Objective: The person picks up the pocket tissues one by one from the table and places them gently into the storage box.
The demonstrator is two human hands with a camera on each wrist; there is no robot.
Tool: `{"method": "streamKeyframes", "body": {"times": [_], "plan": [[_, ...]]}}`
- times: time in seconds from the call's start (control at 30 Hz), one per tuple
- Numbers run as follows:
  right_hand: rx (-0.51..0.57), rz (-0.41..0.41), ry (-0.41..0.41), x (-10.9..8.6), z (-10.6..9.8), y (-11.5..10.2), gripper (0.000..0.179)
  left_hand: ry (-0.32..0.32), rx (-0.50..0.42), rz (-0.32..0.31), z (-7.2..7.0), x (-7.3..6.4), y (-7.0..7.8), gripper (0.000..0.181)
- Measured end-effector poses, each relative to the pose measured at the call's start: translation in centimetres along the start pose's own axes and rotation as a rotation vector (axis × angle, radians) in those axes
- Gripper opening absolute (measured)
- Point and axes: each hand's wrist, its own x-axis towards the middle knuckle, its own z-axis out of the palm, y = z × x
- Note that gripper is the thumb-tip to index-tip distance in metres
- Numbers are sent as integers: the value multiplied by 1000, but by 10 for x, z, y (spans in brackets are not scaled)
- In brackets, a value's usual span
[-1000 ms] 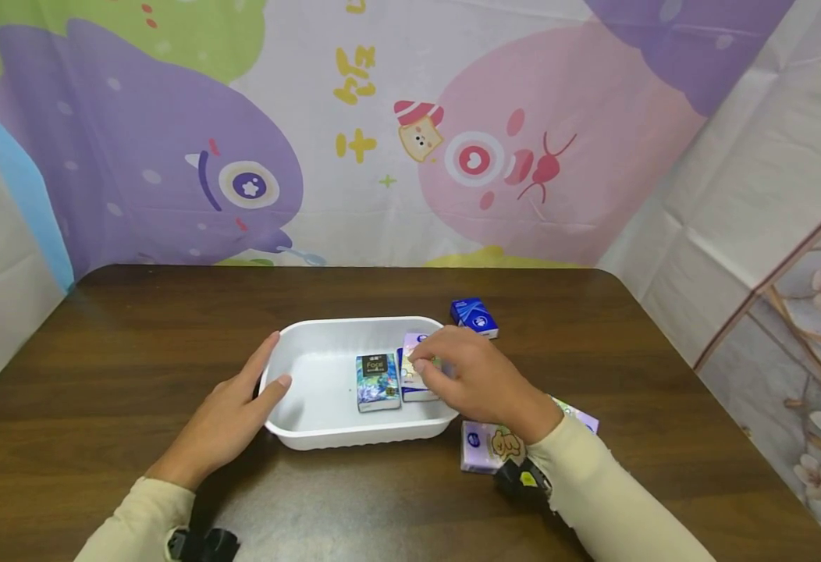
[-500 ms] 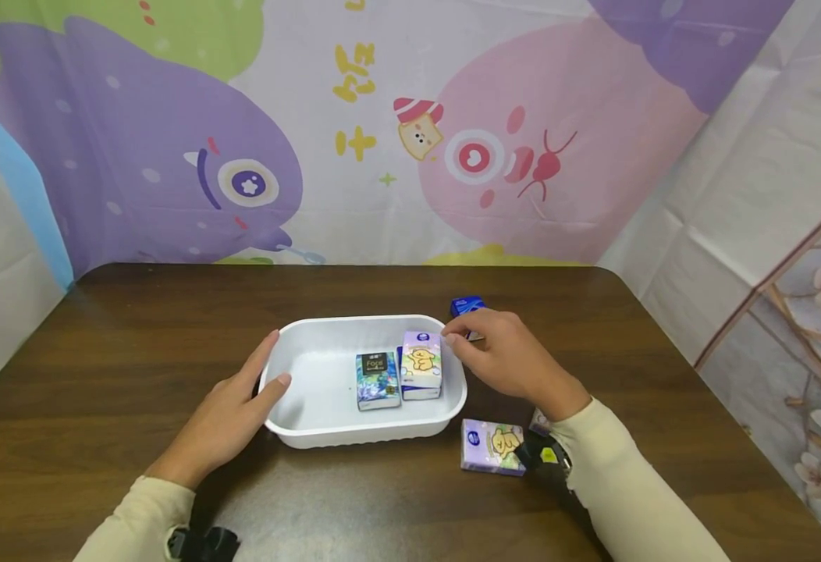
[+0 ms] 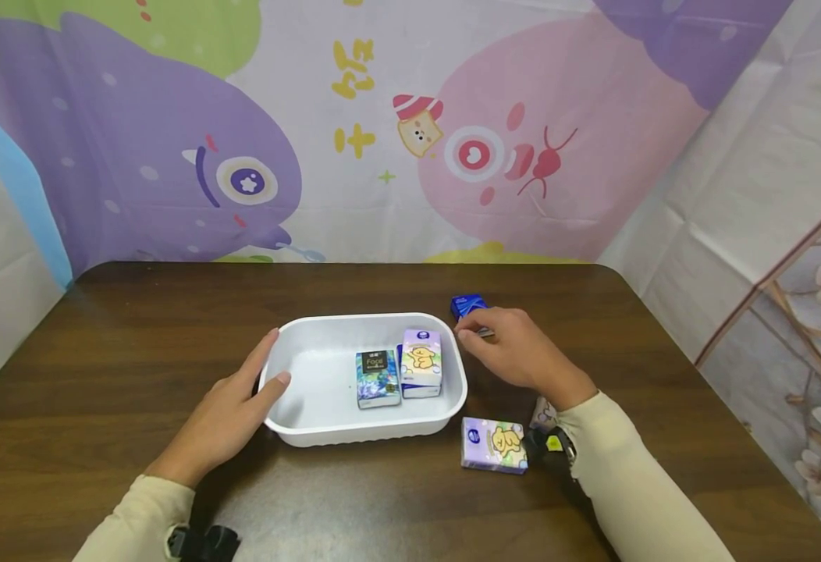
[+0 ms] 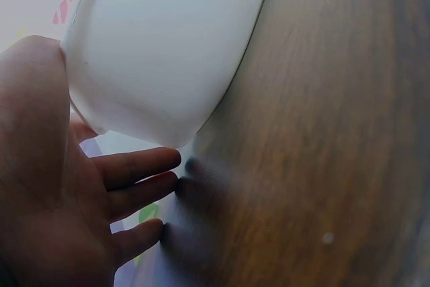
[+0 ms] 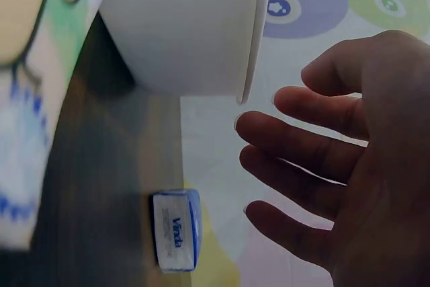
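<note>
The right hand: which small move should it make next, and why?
Probably the right hand should reach down to the blue packet and pinch it: this hand holds nothing, that packet lies outside the white tray, and other packets lie inside.

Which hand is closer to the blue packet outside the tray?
The right. The right hand hovers just in front of the blue packet, partly hiding it; the left hand is farther off, at the left end of the white tray.
</note>
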Motion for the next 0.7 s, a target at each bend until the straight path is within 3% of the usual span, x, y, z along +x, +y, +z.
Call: {"method": "streamKeyframes", "body": {"times": [0.3, 0.53, 0.7], "plan": [[-109, 93, -62, 0, -3, 11, 25, 1, -4, -3, 0, -1, 0, 70], [-122, 134, -61, 0, -6, 17, 28, 4, -5, 6, 0, -1, 0, 70], [-129, 138, -108, 1, -5, 19, 33, 4, 0, 5, 0, 0, 0, 70]]}}
